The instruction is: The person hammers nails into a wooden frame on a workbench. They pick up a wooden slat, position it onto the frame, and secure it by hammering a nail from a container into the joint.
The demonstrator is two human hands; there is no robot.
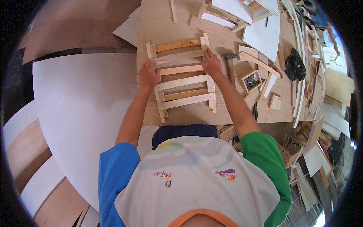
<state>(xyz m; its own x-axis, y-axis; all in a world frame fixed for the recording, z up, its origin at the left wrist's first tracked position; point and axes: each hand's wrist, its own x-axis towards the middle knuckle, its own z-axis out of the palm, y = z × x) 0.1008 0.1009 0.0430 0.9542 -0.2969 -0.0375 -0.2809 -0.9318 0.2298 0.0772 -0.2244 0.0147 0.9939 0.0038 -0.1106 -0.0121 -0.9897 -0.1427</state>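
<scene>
A small slatted frame of pale wood (184, 81) lies on the workbench in front of me, with two side posts and several crosspieces between them. My left hand (150, 75) is closed around its left post, near the upper part. On the opposite side, my right hand (212, 63) grips the right post, fingers pointing away from me. A thin slat (183, 56) spans the gap between my hands; whether its ends are fixed is hidden by my fingers. Beyond it, a darker curved crosspiece (177, 45) joins the posts at the far end.
Right of the frame lie a hammer (230, 66), a wooden box of nails (251, 81), a small wood block (275, 102) and a black plastic bag (295, 66). A white-topped wooden piece (232, 9) stands at the back. A large white panel (85, 106) sits left of the workbench (151, 119).
</scene>
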